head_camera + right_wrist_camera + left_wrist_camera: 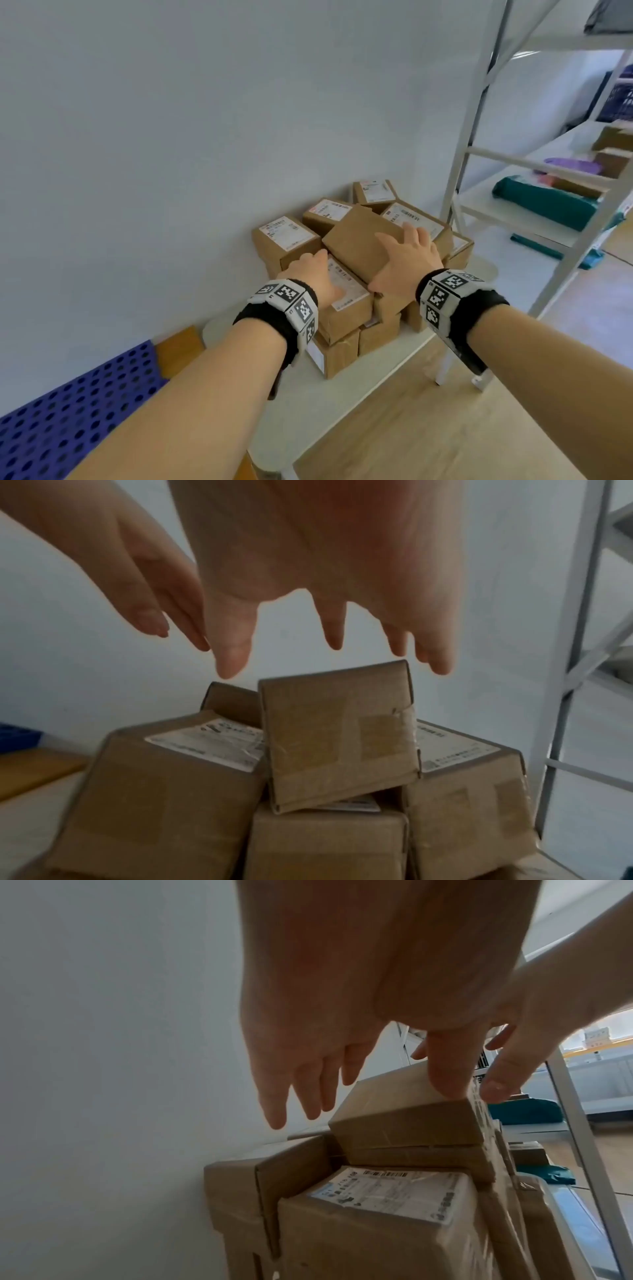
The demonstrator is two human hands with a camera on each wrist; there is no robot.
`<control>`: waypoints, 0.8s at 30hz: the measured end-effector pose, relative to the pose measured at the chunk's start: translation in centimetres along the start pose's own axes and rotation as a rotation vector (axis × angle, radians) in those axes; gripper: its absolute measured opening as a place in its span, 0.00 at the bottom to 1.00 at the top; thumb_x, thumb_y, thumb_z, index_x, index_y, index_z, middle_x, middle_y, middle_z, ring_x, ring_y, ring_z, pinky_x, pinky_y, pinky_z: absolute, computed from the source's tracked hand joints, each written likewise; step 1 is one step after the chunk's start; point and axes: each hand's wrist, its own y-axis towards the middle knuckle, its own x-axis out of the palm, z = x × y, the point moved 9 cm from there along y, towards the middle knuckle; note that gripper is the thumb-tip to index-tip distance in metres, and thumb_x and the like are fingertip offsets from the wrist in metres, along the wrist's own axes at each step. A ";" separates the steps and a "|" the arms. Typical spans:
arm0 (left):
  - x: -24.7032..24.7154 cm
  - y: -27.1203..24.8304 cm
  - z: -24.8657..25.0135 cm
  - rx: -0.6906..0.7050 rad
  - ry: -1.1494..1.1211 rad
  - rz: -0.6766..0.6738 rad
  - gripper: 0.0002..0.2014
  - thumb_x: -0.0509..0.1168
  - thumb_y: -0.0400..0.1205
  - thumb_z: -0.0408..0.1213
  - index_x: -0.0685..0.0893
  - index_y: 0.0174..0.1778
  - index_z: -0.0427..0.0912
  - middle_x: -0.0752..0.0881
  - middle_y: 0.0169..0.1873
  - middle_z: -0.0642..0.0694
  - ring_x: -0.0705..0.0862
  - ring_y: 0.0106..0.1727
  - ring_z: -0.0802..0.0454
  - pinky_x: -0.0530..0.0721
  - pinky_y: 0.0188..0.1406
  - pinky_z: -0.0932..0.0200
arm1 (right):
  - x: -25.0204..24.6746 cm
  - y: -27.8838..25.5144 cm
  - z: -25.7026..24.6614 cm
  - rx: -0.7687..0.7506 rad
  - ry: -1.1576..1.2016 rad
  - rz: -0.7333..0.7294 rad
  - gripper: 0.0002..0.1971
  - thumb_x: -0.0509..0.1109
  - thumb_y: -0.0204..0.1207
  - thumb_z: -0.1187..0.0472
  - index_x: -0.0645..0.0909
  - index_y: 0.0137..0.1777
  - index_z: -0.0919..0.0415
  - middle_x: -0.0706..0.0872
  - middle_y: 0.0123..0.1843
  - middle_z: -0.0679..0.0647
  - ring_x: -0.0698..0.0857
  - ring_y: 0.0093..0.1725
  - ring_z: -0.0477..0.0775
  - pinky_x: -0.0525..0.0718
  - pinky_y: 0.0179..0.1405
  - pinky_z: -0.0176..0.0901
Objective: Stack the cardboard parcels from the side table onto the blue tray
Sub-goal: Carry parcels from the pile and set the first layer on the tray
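A pile of cardboard parcels sits on the white side table against the wall. On top lies a plain brown parcel, tilted. My left hand reaches over a labelled parcel at the tilted one's left side, fingers straight, thumb touching its top edge. My right hand spreads over the tilted parcel's right end, and its straight fingers hover just above. The blue perforated tray lies at the lower left.
A white metal shelf rack stands close on the right, with teal bags and more boxes on its shelves. The wall is right behind the pile. Wooden floor shows in front of the table.
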 end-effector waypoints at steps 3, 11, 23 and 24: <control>0.3 1.6 0.8 -0.055 -0.017 -0.014 0.32 0.68 0.77 0.50 0.65 0.73 0.44 0.74 0.68 0.40 0.77 0.65 0.40 0.80 0.62 0.42 | 0.5 1.3 0.8 -0.007 -0.058 -0.030 0.55 0.76 0.58 0.38 0.47 0.81 0.44 0.44 0.82 0.64 0.46 0.81 0.70 0.53 0.80 0.63; 0.4 2.9 2.0 -0.151 -0.091 -0.018 0.28 0.63 0.81 0.41 0.64 0.76 0.45 0.77 0.67 0.40 0.80 0.63 0.40 0.81 0.62 0.43 | 0.7 3.0 0.2 -0.115 -0.027 0.021 0.52 0.75 0.58 0.38 0.52 0.79 0.50 0.58 0.75 0.65 0.61 0.73 0.67 0.69 0.72 0.58; -1.0 0.8 -0.4 -0.507 -1.079 0.146 0.21 0.53 0.86 0.52 0.76 0.65 0.39 0.84 0.60 0.38 0.86 0.56 0.41 0.85 0.57 0.44 | -3.0 4.4 -0.8 -0.163 0.682 -0.041 0.37 0.68 0.67 0.37 0.59 0.75 0.39 0.63 0.68 0.57 0.70 0.65 0.63 0.77 0.64 0.58; -1.2 0.5 -0.7 -0.514 -1.161 0.185 0.20 0.54 0.86 0.52 0.76 0.63 0.40 0.84 0.58 0.39 0.86 0.54 0.41 0.85 0.56 0.43 | -2.7 4.5 -1.3 -0.155 0.731 -0.061 0.36 0.67 0.65 0.35 0.60 0.74 0.36 0.64 0.68 0.56 0.72 0.63 0.63 0.78 0.64 0.60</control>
